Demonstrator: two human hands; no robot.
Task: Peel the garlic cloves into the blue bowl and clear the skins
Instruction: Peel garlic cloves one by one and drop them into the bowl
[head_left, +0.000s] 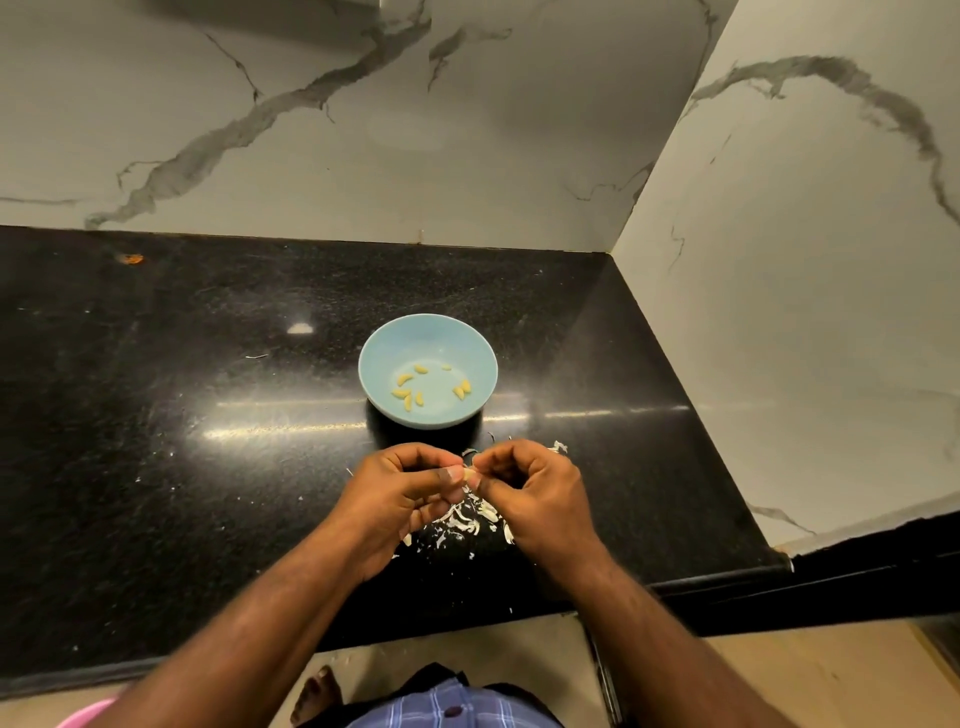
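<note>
A light blue bowl (382, 347) stands on the black counter, with several peeled yellow garlic cloves (408, 396) inside it. Just in front of the bowl, my left hand (395, 499) and my right hand (535, 493) meet fingertip to fingertip. Both pinch one small pale garlic clove (469, 473) between thumbs and fingers, a little above the counter. White garlic skins (462, 522) lie scattered on the counter under and between my hands; part of the pile is hidden by my hands.
The black stone counter (208, 415) ends at marble walls behind and to the right (779, 312). Its front edge runs just below my wrists. A small orange speck (132, 258) lies far left. A pink object (83, 714) shows at the bottom left.
</note>
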